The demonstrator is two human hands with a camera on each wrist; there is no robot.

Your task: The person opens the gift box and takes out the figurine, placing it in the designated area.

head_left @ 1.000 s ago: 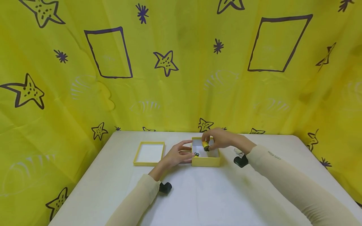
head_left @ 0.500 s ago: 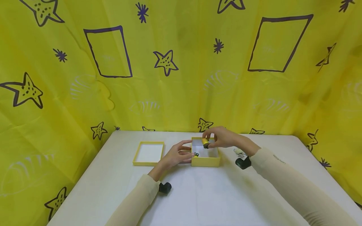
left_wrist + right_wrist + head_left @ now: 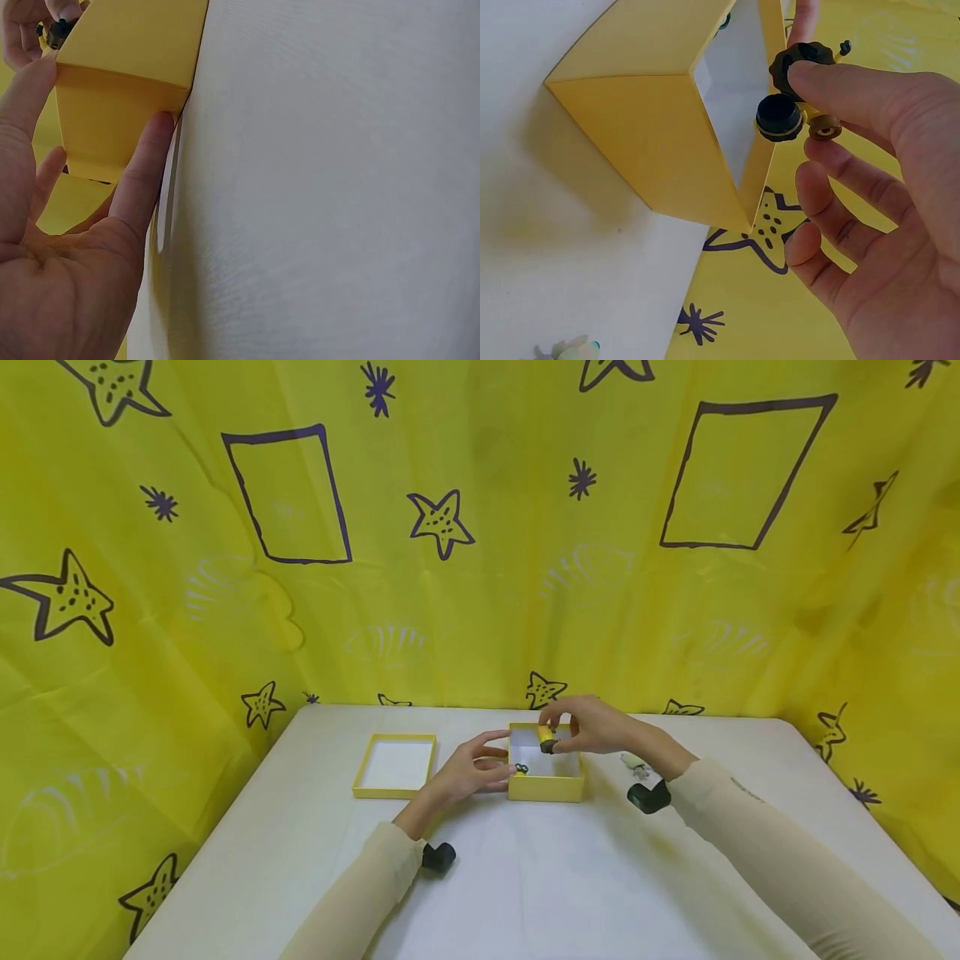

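Note:
In the head view a yellow open-topped box (image 3: 546,789) with a white inside stands on the table. My left hand (image 3: 468,770) rests its fairly straight fingers against the box's left side; the left wrist view shows the fingertips spread on the wall (image 3: 112,120). Above the box opening, my right hand (image 3: 596,727) pinches a small yellow toy (image 3: 546,737) between thumb and fingers. Up close, the toy has black ridged wheel-like parts (image 3: 778,118) and a brown round piece (image 3: 825,127). A small dark green and yellow item (image 3: 521,769) lies in the box's near left corner.
A shallow yellow-edged lid (image 3: 393,793) lies to the left, white inside up. A small pale figure (image 3: 635,763) is on the table right of the box, partly behind the right wrist camera. Behind the table (image 3: 495,893) hangs a yellow patterned curtain (image 3: 495,610).
My right hand has risen slightly with the toy, and its forearm has shifted a little right, showing more of the pale figure. The left hand stays against the box.

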